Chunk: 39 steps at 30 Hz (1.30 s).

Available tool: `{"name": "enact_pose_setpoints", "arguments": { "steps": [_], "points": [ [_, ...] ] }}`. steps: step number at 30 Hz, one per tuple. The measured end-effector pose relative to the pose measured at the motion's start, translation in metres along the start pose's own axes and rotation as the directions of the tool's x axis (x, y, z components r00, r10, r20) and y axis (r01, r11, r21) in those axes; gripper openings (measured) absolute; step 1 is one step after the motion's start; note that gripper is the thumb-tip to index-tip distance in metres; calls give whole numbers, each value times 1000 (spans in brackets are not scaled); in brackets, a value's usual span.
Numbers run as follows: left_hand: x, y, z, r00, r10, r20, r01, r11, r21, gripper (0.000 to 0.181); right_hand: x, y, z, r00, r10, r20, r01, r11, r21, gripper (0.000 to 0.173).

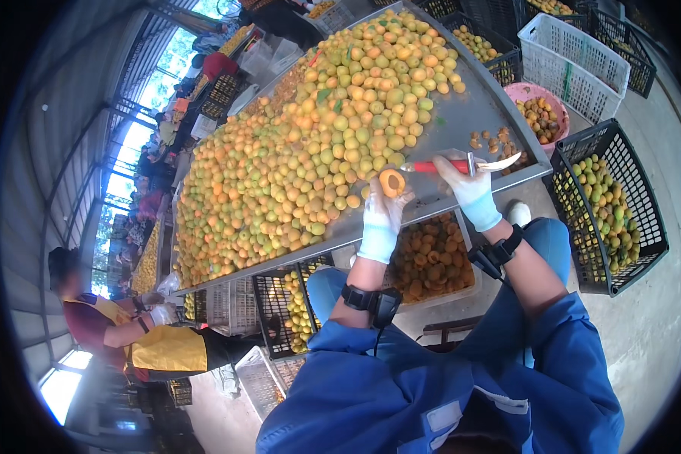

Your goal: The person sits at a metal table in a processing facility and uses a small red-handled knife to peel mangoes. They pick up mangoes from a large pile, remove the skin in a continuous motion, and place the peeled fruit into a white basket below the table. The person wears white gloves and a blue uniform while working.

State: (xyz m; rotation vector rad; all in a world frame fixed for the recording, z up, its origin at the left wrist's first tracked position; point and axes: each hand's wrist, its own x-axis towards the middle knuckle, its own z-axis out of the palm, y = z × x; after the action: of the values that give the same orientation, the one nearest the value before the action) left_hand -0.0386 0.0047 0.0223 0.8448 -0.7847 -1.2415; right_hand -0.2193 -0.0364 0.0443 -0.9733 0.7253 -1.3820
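My left hand (385, 207), in a white glove, holds a cut apricot (392, 183) with its opened side and brown centre facing up. To its right, my gloved right hand (462, 179) grips a red-handled knife (451, 166); its narrow tip points toward the apricot and a curved pale blade sticks out on the other side. Both hands are over the near edge of a metal table (459, 122). A large heap of yellow-orange apricots (318, 147) covers much of the table. Several brown pits (492, 142) lie at its right corner.
A tub of apricot halves (434, 258) sits below the table edge, between my legs. Black crates of fruit (607, 210), a pink basin (536, 110) and a white crate (573, 62) stand at the right. A co-worker in a yellow apron (164, 346) is at the left.
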Motion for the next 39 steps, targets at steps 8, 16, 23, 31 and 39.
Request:
{"name": "enact_pose_setpoints", "arguments": {
  "steps": [8, 16, 23, 31, 39],
  "points": [
    [3, 13, 16, 997, 79, 24, -82, 986, 147, 54, -4, 0, -2, 988, -66, 139, 67, 998, -6, 13],
    [5, 6, 26, 894, 421, 151, -348, 441, 827, 45, -8, -8, -1, 985, -125, 119, 126, 992, -7, 8],
    [29, 19, 44, 966, 252, 56, -219, 687, 693, 47, 9, 14, -3, 996, -33, -88, 49, 981, 186, 18],
    [52, 6, 87, 976, 216, 28, -186, 759, 624, 43, 27, 16, -28, 936, 338, -102, -257, 850, 461, 39],
    [63, 14, 107, 999, -30, 44, 2, 844, 536, 46, 32, 10, -46, 889, 453, -62, -328, 726, 604, 43]
  ]
}}
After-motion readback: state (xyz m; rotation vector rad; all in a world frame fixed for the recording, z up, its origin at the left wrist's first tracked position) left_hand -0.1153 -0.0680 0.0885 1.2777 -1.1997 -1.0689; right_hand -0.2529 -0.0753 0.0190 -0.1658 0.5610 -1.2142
